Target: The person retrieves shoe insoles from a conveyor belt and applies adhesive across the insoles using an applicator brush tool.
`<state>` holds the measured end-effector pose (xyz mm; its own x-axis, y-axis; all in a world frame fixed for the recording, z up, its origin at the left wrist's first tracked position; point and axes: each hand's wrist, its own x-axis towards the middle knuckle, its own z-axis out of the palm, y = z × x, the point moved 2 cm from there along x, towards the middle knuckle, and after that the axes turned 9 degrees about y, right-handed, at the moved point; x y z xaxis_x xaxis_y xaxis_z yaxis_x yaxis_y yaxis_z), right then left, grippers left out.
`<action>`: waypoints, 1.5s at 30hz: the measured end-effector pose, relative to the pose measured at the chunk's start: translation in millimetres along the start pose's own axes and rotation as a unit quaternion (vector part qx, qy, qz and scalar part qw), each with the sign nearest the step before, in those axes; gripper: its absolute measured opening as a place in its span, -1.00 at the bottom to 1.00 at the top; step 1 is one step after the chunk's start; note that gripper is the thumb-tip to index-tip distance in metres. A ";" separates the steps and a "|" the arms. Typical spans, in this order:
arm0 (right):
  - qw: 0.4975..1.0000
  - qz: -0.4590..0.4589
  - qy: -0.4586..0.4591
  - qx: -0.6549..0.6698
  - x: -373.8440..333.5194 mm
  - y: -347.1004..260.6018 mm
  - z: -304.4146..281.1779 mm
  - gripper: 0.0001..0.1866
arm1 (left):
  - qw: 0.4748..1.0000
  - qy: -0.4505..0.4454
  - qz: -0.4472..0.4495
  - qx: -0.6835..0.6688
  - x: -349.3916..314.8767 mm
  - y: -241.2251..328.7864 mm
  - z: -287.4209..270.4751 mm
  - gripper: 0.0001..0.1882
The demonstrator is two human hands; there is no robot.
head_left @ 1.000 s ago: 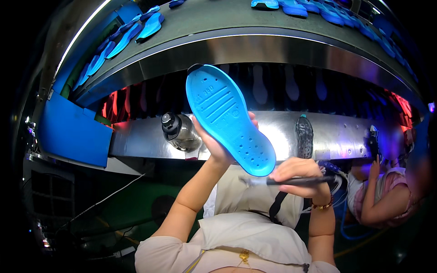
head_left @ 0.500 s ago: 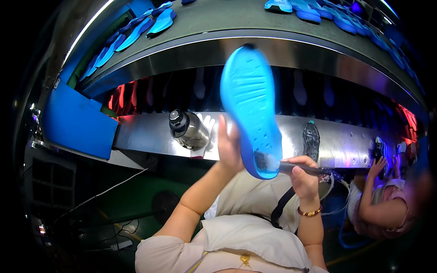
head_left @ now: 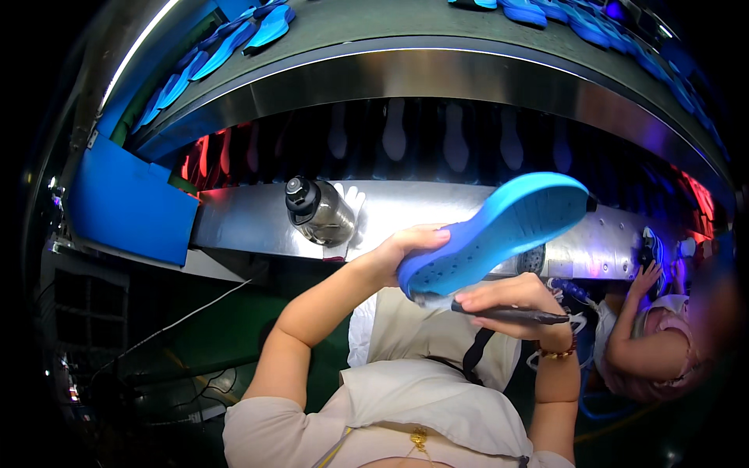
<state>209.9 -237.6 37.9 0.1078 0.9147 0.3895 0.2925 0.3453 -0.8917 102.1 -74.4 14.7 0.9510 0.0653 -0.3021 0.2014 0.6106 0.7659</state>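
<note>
A light-blue shoe sole is tilted in front of me, its heel end toward me and its toe pointing to the far right. My left hand is closed round the heel half, thumb on the outer side wall. In my right hand is a dark-handled brush, its pale bristles touching the heel end of the sole. Partly hidden behind the sole, a dark shoe sole lies on the metal ledge.
A dark, see-through bottle stands on the ledge beside a white glove. Beyond, blue soles lie on a green conveyor belt. A co-worker sits at the right. A blue metal box is at the left.
The blue sole has swung from nearly upright to tilted right, its toe coming lower. My right hand has turned and moved slightly down with the brush, which stays at the heel end.
</note>
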 end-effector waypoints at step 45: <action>0.961 0.153 0.228 -0.019 -19.1 37.1 -13.6 -0.82 | 0.956 -0.012 0.074 -0.283 40.8 -56.7 -27.2 -0.09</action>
<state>231.7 -245.0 0.4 0.5975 0.7816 0.1793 0.2140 0.0601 -0.9750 123.1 -84.9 -56.5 0.9656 0.1705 -0.1962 -0.0889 0.9259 0.3671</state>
